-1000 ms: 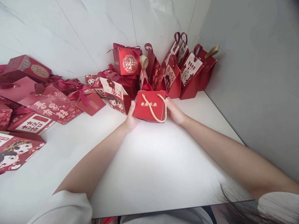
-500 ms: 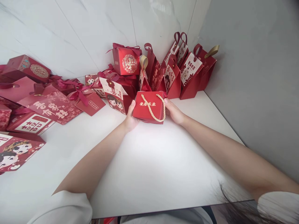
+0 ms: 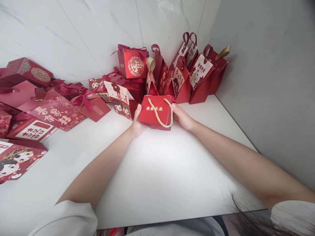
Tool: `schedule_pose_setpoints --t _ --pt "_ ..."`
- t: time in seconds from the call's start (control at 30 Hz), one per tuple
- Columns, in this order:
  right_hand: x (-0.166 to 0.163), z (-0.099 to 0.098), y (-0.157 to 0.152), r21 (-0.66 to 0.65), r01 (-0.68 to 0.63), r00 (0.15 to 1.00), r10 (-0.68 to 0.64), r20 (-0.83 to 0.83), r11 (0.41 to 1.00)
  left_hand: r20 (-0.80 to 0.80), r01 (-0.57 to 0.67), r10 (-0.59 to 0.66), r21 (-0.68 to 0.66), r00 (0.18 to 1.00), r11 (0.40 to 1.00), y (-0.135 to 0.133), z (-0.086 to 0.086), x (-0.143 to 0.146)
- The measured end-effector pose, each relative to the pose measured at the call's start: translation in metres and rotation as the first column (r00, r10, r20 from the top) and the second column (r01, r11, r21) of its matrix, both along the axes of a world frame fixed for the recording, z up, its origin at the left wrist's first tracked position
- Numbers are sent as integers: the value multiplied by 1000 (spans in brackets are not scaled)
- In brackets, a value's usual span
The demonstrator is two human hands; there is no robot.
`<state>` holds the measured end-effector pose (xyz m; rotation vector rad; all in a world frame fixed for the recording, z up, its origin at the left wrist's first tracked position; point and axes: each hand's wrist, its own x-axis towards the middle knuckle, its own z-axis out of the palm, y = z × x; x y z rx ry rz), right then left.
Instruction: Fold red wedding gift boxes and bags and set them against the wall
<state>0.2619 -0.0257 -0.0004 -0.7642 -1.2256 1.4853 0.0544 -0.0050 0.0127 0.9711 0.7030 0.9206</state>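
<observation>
Box [image 3: 150,116] with a rope handle [image 3: 171,113] is being held between your left hand [image 3: 137,124] and right hand [image 3: 183,117], mid-frame; both are grasping its sides, so steadying it is seemingly the step you are doing. Any move is likely calling for even pressure and clearance from the ribbon-looped cartons [image 3: 204,86] standing upper right of centre.

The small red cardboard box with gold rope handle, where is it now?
In the head view, the small red box is near the centre, held between the left hand and right hand, just right of the red, white-topped box with cartoon faces.
</observation>
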Motion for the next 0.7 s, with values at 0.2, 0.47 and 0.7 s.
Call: schedule_pose_setpoints --t 0.2,0.47,0.7 --pt "-2 2 0 5 5 1000 -5 13 1000 21 -73 74 -50 997 996 1 -1 1" --pt "-1 -1 1 72 -2 997 -3 76 997 42 -54 56 -57 998 997 0 1 -2" --pt "0 2 0 154 14 989 -36 145 988 16 15 -15 3 1000 1000 -5 6 -7"
